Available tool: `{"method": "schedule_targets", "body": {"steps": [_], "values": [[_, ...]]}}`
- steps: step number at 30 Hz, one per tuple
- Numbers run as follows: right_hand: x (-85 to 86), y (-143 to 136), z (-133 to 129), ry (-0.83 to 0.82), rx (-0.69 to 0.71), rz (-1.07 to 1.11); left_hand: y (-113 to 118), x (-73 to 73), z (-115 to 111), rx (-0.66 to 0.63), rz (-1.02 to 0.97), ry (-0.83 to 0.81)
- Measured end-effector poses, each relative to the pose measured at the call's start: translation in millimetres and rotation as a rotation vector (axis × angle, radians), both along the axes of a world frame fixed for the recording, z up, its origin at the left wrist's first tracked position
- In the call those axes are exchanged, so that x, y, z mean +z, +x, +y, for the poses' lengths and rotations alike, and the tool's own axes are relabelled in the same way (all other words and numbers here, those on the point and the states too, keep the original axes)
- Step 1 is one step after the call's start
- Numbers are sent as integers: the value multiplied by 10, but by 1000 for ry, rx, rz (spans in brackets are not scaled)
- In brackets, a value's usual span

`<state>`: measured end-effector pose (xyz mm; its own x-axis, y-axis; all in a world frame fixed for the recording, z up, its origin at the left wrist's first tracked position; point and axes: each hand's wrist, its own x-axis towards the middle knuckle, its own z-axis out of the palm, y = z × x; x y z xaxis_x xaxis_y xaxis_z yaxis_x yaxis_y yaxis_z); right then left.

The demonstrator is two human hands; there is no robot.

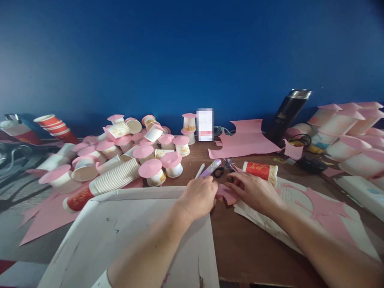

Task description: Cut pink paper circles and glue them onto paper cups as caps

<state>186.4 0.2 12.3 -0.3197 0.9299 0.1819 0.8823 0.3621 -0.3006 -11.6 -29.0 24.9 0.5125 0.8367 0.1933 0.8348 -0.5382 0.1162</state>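
Close to the middle of the table, my left hand (200,196) is closed with its fingers curled at the left edge of a small cut piece of pink paper (227,195). From the right, my right hand (256,191) has its bent fingers and thumb on the same piece; its fingertips are partly hidden. Just beyond the hands lie dark-handled scissors (219,173), a purple glue stick (211,168) and a white stick-like item (200,171). A red paper cup (260,172) rests on its side beyond my right hand.
A white box lid (144,232) lies under my left forearm. Many paper cups with pink paper tops (151,168) crowd the left, beside a long cup stack (115,177). A pink sheet (246,140), black bottle (288,114) and more topped cups (339,120) stand behind, right.
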Motion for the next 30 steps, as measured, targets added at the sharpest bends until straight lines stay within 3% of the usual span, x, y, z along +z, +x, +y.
{"method": "schedule_targets", "body": {"steps": [3,6,9,12,15,17,20,23,27,30], "values": [[7,-13,13,12,-16,278,-17,50,22,52,-77,95],[53,-18,28,-61,-105,649,-55,111,53,110,-263,291],[121,-13,33,-270,-160,1002,-83,138,76,98,-435,470],[161,-16,14,-589,-59,1259,-82,118,86,69,-461,566],[158,-42,-18,-833,36,1345,-69,80,97,74,-404,612],[148,-63,-30,-871,51,1348,-62,57,111,74,-370,611],[136,-71,-21,-815,47,1341,-58,26,141,85,-420,582],[121,-44,14,-760,41,1343,-60,6,170,162,-656,497],[94,-16,49,-713,32,1303,-56,45,175,249,-1007,87],[97,-31,43,-685,15,1245,-41,102,165,250,-1070,-226]]}}
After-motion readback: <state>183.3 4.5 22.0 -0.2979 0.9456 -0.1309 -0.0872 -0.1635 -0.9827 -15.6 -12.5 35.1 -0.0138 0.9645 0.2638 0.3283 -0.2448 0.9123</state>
